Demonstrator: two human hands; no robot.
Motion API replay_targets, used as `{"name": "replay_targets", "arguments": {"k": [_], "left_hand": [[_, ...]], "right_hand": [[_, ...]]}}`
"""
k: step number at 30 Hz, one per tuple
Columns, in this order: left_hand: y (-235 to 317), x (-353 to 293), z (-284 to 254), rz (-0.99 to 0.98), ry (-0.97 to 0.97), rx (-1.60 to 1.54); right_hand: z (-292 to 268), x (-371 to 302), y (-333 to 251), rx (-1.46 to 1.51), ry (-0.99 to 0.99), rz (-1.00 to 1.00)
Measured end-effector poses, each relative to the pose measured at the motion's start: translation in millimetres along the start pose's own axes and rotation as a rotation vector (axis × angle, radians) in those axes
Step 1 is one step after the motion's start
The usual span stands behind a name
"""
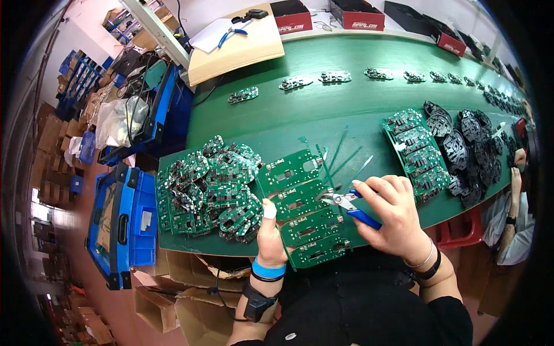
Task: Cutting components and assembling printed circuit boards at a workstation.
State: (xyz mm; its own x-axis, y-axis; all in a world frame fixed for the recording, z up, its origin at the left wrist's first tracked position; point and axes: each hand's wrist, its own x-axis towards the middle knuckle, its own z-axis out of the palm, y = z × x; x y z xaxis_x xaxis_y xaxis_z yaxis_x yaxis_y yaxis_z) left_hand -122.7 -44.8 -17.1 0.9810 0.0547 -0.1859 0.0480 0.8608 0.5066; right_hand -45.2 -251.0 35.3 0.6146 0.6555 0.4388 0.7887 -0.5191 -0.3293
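My left hand (270, 236) grips the left edge of a green circuit board panel (309, 228) made of several joined boards. Blue-handled cutting pliers (358, 210) are in my right hand (389, 216), their jaws at the panel's right edge. Left of the panel lies a heap of separate green circuit boards (210, 190). Thin green board strips (346, 164) are scattered on the table just beyond the panel. Another stack of board panels (416, 153) sits to the right, beside a pile of black plastic shells (470, 150).
A row of single boards (334, 76) runs along the far side of the green table (259, 121). Blue crates (118, 225) stand at the left, and cardboard boxes (202, 300) lie below the near edge. At right sits another person (513, 213), near a red stool (461, 230).
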Motion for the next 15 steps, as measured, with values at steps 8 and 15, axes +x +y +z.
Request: {"name": "replay_targets", "arguments": {"k": [8, 15], "left_hand": [[-4.0, -1.1, 18.4, 0.133, 0.055, 0.288], [-4.2, -3.0, 15.2, 0.206, 0.098, 0.497]], "right_hand": [[0.6, 8.5, -13.0, -0.103, -0.087, -0.068], [-1.8, 10.1, -15.6, -0.129, -0.117, -0.079]]}}
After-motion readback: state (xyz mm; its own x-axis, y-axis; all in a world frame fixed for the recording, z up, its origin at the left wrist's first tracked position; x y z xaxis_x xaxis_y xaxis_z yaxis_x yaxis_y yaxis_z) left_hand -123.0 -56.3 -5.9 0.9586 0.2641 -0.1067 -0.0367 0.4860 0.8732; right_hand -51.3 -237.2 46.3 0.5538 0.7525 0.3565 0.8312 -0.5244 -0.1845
